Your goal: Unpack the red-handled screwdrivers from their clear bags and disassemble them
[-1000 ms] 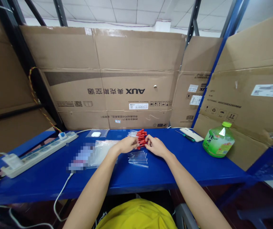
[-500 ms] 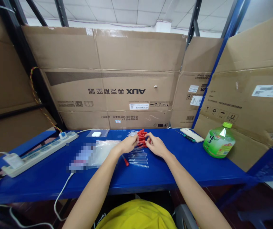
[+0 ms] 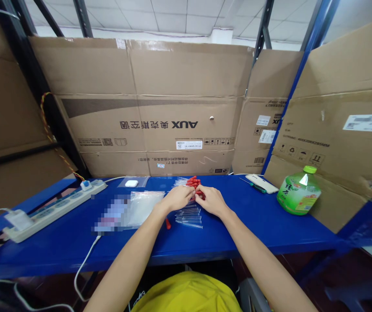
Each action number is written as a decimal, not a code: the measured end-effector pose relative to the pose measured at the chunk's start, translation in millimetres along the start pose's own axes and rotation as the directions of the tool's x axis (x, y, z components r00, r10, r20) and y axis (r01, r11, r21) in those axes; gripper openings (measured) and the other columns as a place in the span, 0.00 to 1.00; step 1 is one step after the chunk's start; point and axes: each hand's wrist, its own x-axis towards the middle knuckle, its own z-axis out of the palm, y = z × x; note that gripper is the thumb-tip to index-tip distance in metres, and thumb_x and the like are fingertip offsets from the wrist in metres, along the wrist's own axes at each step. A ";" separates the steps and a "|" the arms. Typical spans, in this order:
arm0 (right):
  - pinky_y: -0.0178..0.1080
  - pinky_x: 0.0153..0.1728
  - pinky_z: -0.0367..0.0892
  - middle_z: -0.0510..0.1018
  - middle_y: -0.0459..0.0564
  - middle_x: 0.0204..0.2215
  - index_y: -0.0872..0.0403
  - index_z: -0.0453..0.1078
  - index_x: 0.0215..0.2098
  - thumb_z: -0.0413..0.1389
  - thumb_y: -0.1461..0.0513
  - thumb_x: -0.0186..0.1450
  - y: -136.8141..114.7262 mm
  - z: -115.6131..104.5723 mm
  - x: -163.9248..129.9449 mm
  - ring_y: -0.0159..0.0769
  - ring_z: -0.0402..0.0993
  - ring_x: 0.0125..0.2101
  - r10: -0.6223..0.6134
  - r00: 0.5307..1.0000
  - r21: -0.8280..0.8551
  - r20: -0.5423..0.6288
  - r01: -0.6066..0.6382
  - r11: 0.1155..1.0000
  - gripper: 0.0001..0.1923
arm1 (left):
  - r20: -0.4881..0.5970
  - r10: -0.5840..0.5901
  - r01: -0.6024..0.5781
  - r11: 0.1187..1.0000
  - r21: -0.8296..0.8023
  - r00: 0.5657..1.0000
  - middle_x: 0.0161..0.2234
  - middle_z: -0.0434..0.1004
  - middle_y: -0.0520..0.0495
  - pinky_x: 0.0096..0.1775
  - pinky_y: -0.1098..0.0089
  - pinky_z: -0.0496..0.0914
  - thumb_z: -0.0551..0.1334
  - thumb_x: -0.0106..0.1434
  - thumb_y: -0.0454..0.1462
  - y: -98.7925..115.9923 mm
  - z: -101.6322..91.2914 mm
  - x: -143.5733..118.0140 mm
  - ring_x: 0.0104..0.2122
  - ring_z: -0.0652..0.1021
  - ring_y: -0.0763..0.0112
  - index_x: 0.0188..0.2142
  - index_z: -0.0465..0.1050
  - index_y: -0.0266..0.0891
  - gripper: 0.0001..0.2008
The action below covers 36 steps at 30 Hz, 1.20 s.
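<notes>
At the middle of the blue table, my left hand (image 3: 179,197) and my right hand (image 3: 211,201) meet with curled fingers. What their fingertips pinch is too small and covered to make out. Right behind and under them lies a pile of red rubber bulbs (image 3: 192,181), some seemingly fitted on clear glass tubes (image 3: 181,181) that point left. Several loose clear glass dropper tubes (image 3: 189,216) lie side by side just in front of my hands. One separate red bulb (image 3: 168,223) shows beside my left forearm, which hides whatever it is attached to.
Left of my hands lie clear plastic bags (image 3: 143,208) and a blurred-out phone (image 3: 111,214) on a cable. A power strip (image 3: 59,208) runs along the left edge. To the right are a screwdriver (image 3: 257,187), a white case (image 3: 263,183) and a green bottle (image 3: 299,193). Cardboard walls the back.
My hands have come together over the red bulbs. The left moved slightly right and nearer, the right moved left. My left forearm now covers more of the separate dropper with the red bulb.
</notes>
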 end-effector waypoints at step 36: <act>0.33 0.31 0.56 0.79 0.45 0.26 0.49 0.72 0.38 0.51 0.57 0.70 2.3 -0.7 0.4 0.35 0.73 0.26 0.073 0.997 0.097 -0.022 -0.070 0.993 0.08 | -0.164 0.090 -0.086 0.996 0.029 0.982 0.39 0.80 0.49 0.35 0.69 0.63 0.52 0.72 0.42 -0.9 -1.8 -4.4 0.37 0.78 0.64 0.44 0.69 0.44 0.09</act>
